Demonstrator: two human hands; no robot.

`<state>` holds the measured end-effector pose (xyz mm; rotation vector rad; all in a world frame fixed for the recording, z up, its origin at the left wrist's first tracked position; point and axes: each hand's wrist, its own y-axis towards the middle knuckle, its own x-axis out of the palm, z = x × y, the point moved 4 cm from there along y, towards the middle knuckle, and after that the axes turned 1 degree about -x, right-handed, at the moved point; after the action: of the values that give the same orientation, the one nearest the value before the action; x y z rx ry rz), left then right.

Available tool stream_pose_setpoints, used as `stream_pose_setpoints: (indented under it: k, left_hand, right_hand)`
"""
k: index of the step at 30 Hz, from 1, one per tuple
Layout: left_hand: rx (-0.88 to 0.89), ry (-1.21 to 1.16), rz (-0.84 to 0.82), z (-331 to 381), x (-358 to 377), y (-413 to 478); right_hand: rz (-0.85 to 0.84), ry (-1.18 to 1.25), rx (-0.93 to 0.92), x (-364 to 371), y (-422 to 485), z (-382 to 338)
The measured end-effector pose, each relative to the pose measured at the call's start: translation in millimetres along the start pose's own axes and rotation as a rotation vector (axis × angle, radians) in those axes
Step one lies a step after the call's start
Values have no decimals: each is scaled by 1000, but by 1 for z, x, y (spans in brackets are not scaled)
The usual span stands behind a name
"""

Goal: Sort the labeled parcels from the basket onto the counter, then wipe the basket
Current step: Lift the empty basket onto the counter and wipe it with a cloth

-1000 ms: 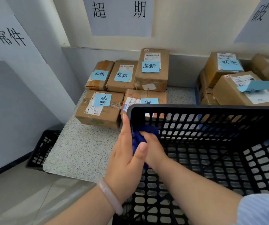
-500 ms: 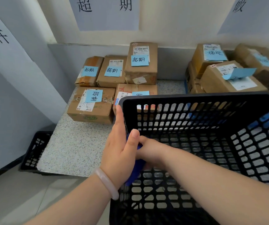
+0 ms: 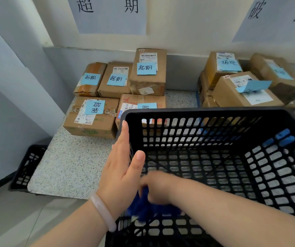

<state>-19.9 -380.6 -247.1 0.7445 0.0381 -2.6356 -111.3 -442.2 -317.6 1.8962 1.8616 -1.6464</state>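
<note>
A black plastic basket [image 3: 214, 114] with latticed walls stands at the near right, with no parcels inside. My left hand [image 3: 121, 168] grips its left wall, fingers outside and thumb inside. Inside the basket, my right hand [image 3: 158, 188], blurred by motion, presses a dark blue cloth [image 3: 146, 209] low against that same wall. Cardboard parcels with blue labels lie on the speckled counter [image 3: 68, 164]: one group [image 3: 114, 81] at the back left, another [image 3: 239, 81] at the back right.
A second black basket [image 3: 27, 166] sits on the floor left of the counter. Paper signs [image 3: 107, 13] with large characters hang on the wall above each parcel group. A grey wall panel closes off the left side.
My right hand has dragged the blue cloth down the basket's left wall, from near the rim to near the bottom. My left hand has stayed on the wall.
</note>
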Motion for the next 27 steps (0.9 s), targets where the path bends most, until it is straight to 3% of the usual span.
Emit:
stream_pose_setpoints:
  k: [2, 4, 7, 9, 13, 27]
  left_hand:
    - [16, 31, 5, -1, 1, 0]
    - [5, 59, 12, -3, 1, 0]
    - [-15, 140, 15, -3, 2, -1]
    - [-15, 198, 7, 1, 4, -1]
    - [-37, 288, -7, 4, 6, 0]
    - [-130, 387, 4, 15, 9, -1]
  right_hand:
    - [417, -42, -79, -29, 5, 15]
    - [788, -229, -285, -54, 6, 26]
    - [1047, -539, -623, -79, 6, 26]
    - [1079, -754, -659, -93, 12, 37]
    - [986, -1068, -580, -101, 15, 80]
    - [876, -983, -244, -110, -83, 169]
